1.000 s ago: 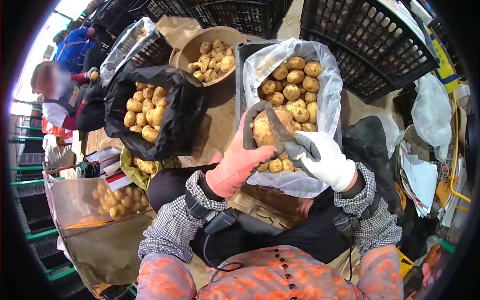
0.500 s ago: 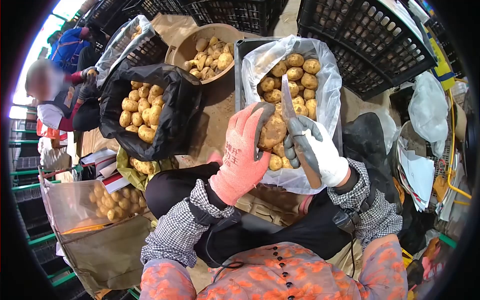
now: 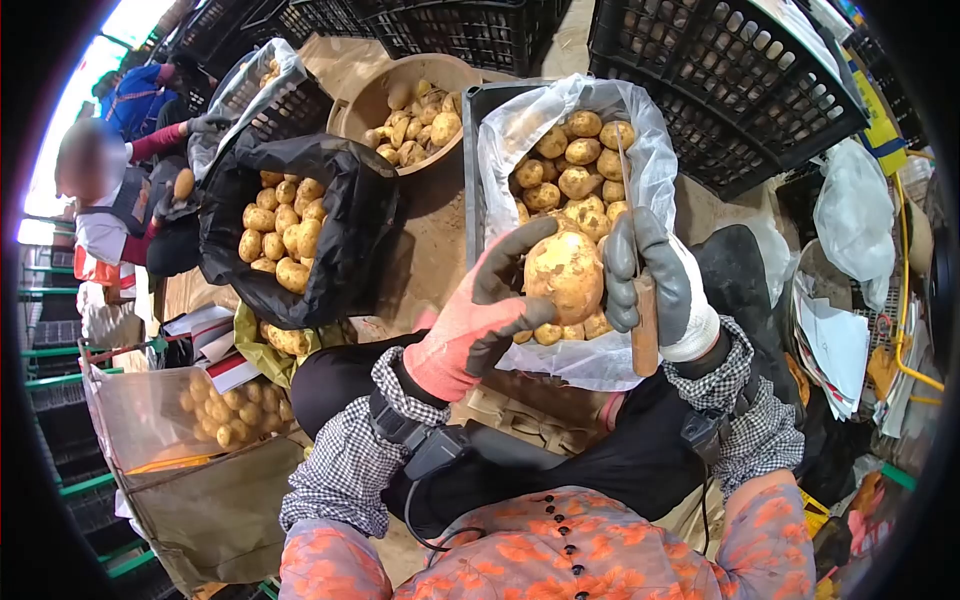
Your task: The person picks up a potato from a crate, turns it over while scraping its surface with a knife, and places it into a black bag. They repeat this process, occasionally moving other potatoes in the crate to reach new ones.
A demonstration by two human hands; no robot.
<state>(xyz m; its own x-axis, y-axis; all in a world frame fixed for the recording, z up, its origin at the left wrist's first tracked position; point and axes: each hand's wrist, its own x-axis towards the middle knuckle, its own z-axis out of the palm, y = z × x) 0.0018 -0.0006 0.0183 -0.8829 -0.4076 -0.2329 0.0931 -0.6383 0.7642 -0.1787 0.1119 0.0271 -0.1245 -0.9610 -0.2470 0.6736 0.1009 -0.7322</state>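
Observation:
A large potato (image 3: 563, 277) with a pale yellow side rests in my left hand (image 3: 478, 318), gloved in pink with grey fingers curled around its left edge. My right hand (image 3: 665, 285), in a white glove with a grey palm, closes around a knife (image 3: 645, 335). The wooden handle points toward me, and the thin blade shows nearly edge-on, pointing away over the crate. Fingers of the right hand are close by the potato's right side. Beneath both hands stands a crate with a clear plastic liner (image 3: 652, 160), filled with potatoes (image 3: 580, 182).
Left of the crate are a brown tub (image 3: 345, 118) of potato pieces and a black bag (image 3: 350, 200) of potatoes. A person (image 3: 120, 200) sits at far left, holding a potato. Black crates (image 3: 730, 90) stand at the back right, with papers (image 3: 832, 345) and plastic bags nearby.
My left hand has rolled, turning the potato's paler side upward. My right hand has turned the knife so its blade shows edge-on, moving it slightly right. The other person's hands have moved apart.

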